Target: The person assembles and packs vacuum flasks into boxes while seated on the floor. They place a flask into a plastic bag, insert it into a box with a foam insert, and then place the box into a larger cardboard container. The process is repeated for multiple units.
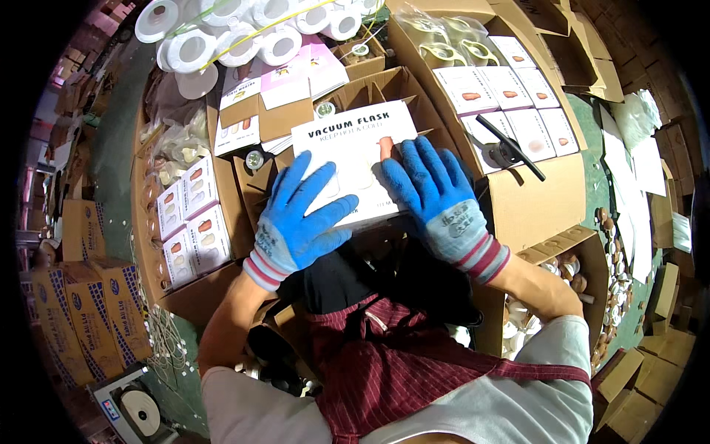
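Observation:
In blue rubber-coated knit gloves, both hands lie on a white printed carton or stack of flat cartons (355, 125), which bears writing and pictures of flasks. My left hand (302, 216) rests on its lower left face, fingers spread. Across the right side lies my right hand (430, 183), its fingers pointing away from me and slightly apart. The carton is above my lap, in front of a divided cardboard box (383, 83). Round clear-topped pieces (325, 109) show beside it. My palms hide part of the print.
An open box of small white cartons (191, 222) stands at left, and a larger one (502, 89) at right, with a black rod-like tool (513, 147) across it. White plastic parts (238, 41) hang at the top. Brown and white caps (615, 299) cover the floor at right.

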The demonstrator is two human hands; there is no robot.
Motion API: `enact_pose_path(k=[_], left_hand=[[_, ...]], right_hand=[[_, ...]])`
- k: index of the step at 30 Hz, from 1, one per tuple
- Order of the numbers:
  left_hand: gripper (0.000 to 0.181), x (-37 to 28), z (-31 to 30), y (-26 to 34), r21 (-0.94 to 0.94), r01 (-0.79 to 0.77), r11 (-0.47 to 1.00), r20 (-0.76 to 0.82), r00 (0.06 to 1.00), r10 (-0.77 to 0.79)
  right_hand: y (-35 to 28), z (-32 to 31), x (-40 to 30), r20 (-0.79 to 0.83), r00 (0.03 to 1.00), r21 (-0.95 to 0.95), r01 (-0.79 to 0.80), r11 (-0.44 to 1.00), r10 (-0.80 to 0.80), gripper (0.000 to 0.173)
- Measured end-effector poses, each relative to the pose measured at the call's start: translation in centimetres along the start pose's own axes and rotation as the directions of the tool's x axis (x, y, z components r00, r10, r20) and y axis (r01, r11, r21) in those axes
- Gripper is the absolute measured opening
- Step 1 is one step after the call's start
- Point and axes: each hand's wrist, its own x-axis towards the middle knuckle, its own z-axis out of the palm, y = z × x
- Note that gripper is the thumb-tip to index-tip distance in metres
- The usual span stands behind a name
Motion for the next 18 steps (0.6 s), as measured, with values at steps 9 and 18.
enact_pose_path(k=[9, 18], left_hand=[[0.067, 0.0, -0.7, 0.9, -0.088, 0.07, 0.994, -0.089, 0.993, -0.078], [0.051, -0.6, 0.4, 1.1, 0.069, 0.065, 0.995, -0.062, 0.996, -0.061]], right_hand=[[1.5, 0.6, 0.4, -0.119, 0.983, 0.616, -0.035, 0.787, 0.137, 0.088], [-0.6, 2.6, 2.4, 0.056, 0.81, 0.952, -0.22, 0.214, 0.583, 0.101]])
